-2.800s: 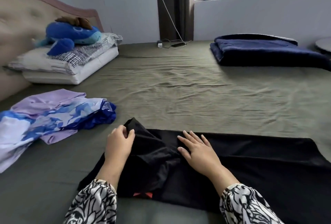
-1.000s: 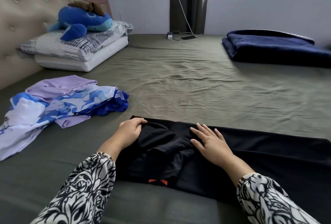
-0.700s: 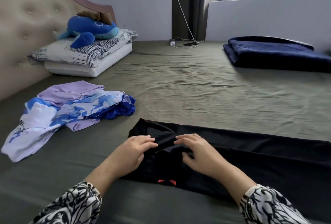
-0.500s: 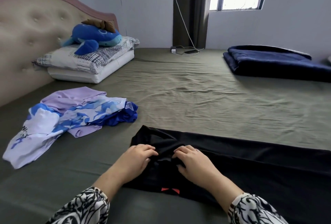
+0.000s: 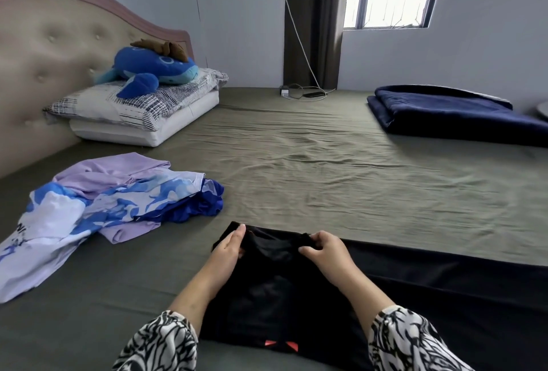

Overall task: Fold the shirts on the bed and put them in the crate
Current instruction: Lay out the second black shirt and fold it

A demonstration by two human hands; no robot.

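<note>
Pinching the far edge of the black shirt (image 5: pixel 296 287), the left hand (image 5: pixel 229 247) and the right hand (image 5: pixel 324 250) are curled tight on the cloth. The shirt is spread along the near edge of the bed (image 5: pixel 311 163). A blue and white shirt (image 5: pixel 89 207) and a purple shirt (image 5: pixel 115 167) are heaped toward the left edge. Pillows (image 5: pixel 139 115) are stacked at the far left corner.

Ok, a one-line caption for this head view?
Both hands, left hand and right hand, grip the black shirt on the bed.
</note>
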